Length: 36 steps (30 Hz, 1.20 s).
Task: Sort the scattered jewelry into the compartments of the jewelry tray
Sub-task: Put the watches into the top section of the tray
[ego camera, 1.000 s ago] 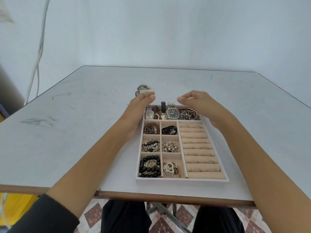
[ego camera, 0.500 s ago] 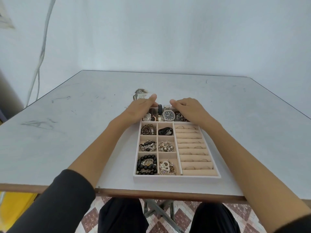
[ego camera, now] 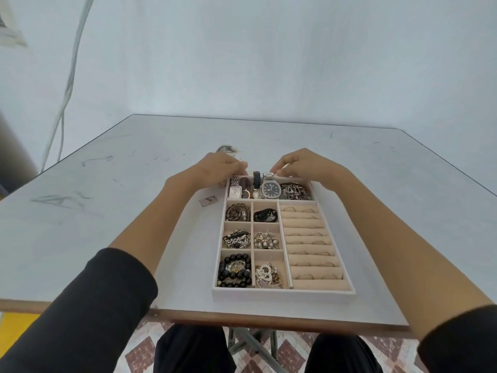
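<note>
Where the scuffed grey table nears its brown front edge, the tray sits flat: six small square cells, all filled, a far strip with what look like four watches, and ring rolls on the right. The left hand curls at its far left corner and the right hand over the far rim; whether either grips anything I cannot tell. One loose pile lies beyond the tray and one tag beside it. Around stand a pale wall, one cable and patterned tiles.
</note>
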Each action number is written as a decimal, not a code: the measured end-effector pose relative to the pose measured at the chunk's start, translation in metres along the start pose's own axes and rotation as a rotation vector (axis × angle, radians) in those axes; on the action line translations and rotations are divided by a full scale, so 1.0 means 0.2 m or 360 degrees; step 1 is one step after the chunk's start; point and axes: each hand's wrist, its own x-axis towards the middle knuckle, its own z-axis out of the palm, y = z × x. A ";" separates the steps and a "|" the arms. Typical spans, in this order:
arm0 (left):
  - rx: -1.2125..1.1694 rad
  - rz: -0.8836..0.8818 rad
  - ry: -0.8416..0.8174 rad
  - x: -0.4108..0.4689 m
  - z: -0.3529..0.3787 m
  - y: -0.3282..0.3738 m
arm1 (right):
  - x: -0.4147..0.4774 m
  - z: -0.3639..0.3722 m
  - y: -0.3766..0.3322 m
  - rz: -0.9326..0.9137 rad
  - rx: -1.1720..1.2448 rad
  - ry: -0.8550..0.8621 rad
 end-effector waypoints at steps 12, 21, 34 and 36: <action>-0.0037 0.0157 -0.0551 0.07 -0.18 -0.09 | 0.15 -0.03 -0.03 -0.0150 -0.0232 -0.0328; 0.0146 0.0358 -0.0202 0.11 -0.10 -0.13 | 0.19 -0.01 -0.03 -0.0185 -0.0172 -0.0407; -0.0025 0.0378 0.0123 0.10 -0.01 -0.20 | 0.24 0.03 -0.01 -0.0212 -0.0091 -0.0338; -0.0088 0.0365 0.0157 0.09 -0.01 -0.21 | 0.23 0.03 0.00 -0.0234 -0.0088 -0.0317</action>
